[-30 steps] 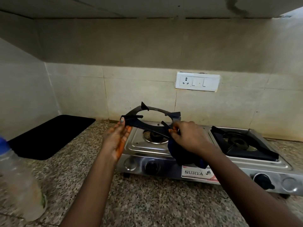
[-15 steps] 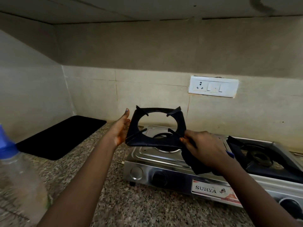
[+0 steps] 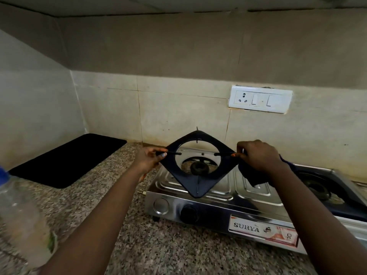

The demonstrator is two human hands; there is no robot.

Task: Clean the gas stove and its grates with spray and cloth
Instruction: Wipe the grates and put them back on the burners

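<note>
A steel two-burner gas stove stands on the granite counter. I hold its black left grate tilted up above the left burner, turned like a diamond. My left hand pinches the grate's left corner. My right hand pinches the right corner and also holds a dark blue cloth that hangs under the palm. The second black grate sits on the right burner. A clear spray bottle with a blue cap stands blurred at the near left.
A black mat lies on the granite counter in the left corner. A white socket and switch plate is on the tiled wall behind the stove. An overhang runs above.
The grate has been lifted and turned from nearly flat to face me as a diamond. My hands moved apart to opposite corners. The view shifted left and down.
</note>
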